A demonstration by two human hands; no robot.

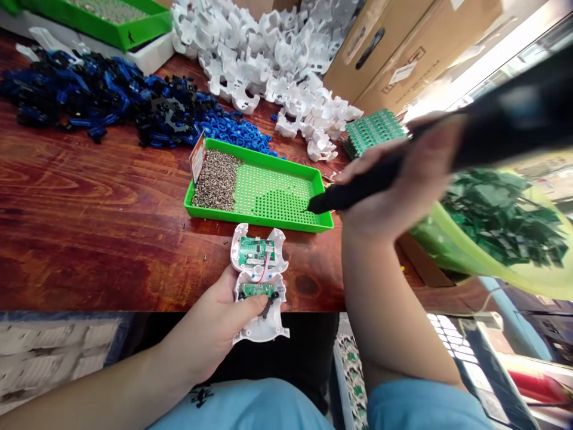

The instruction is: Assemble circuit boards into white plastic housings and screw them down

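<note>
My left hand (215, 325) grips a white plastic housing (259, 280) at the table's near edge; two small green circuit boards and a red wire sit inside it, and my thumb presses on the lower board. My right hand (403, 179) holds a black electric screwdriver (447, 146), whose tip rests on the perforated floor of a green screw tray (286, 222). A heap of small silver screws (217, 179) fills the tray's left part.
Piles of blue and black plastic parts (111, 104) and white housings (277, 54) cover the far table. A stack of green circuit boards (371, 128), cardboard boxes (403, 48), a yellow-green basin of boards (501, 239) and another green tray (111, 21) stand around.
</note>
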